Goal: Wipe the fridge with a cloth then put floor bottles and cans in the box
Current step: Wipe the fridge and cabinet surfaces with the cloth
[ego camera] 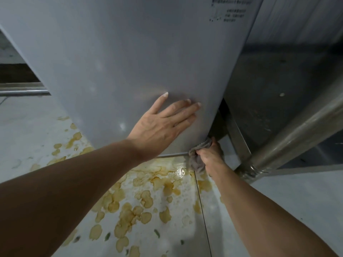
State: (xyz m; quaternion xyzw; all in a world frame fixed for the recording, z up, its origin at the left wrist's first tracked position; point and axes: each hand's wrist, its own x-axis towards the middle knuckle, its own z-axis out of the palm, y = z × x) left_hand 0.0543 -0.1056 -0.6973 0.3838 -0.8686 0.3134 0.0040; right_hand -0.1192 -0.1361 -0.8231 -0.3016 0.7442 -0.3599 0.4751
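Note:
The grey fridge (120,58) fills the upper middle of the view, seen from above down its front face. My left hand (163,123) lies flat with straight fingers against the lower part of that face. At the fridge's bottom right corner my right hand (211,154) grips a bunched grey cloth (197,160) and holds it against the corner edge. No bottles, cans or box are in view.
The pale floor (37,138) under the fridge carries yellow-brown stain patches (141,199) and a wet spot. A stainless steel table leg (289,138) and a metal cabinet panel (263,86) stand close on the right. A metal rail (22,91) runs at the left.

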